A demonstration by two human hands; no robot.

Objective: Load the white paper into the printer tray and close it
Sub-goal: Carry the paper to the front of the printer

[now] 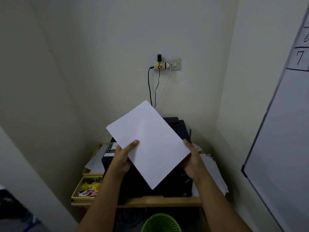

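White paper point(148, 144), a stack or single sheet (thickness not readable), sits mid-frame, held in the air above the black printer point(177, 129), rotated so one corner points down toward the lower centre. Left hand point(122, 158) holds the left edge: thumb lies on the top face, fingers hidden under the sheet. Right hand point(192, 158) cups the right edge, its fingers curled behind the paper, only the thumb side visible. Two-sided hold probably keeps the sheets square and flat before feeding. Printer stands on a wooden table point(158, 200) against the back wall; its rear section, upper right of the paper, looks raised, likely the open tray, though the paper covers most of it. Loading not yet done; the paper needs turning to line up with the slot. Yellow box of small items point(88, 186) at lower left, loose grey sheets point(214, 168) to the right of the printer, green waste basket point(161, 222) at bottom centre, wall socket with plugs point(159, 65) above.
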